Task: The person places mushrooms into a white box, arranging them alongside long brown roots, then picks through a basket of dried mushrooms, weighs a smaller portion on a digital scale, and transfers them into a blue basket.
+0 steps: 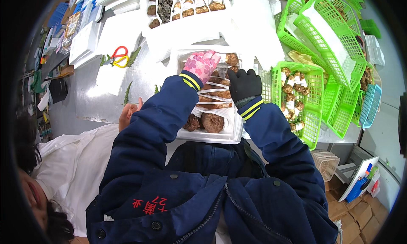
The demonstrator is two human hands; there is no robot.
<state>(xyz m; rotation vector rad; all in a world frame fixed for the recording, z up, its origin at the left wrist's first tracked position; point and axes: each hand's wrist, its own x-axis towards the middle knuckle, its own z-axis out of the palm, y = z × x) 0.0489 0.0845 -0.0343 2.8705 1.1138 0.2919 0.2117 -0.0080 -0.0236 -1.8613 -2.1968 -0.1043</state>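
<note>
Brown mushrooms (212, 122) fill the white foam tray (220, 136), left hand (202, 64) and right hand (244, 84) resting curled on its wrapped packs, green baskets (296, 100) crowding right.

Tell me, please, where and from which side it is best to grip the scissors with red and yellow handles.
Grip the scissors by the two handle loops, coming from above. They lie flat on the metal table with the loops open upward and apart from the white trays. The blades, toward the left, are partly hidden by green leaves.

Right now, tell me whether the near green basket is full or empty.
Partly full: the basket holds tagged mushrooms, bare mesh below them.
</note>
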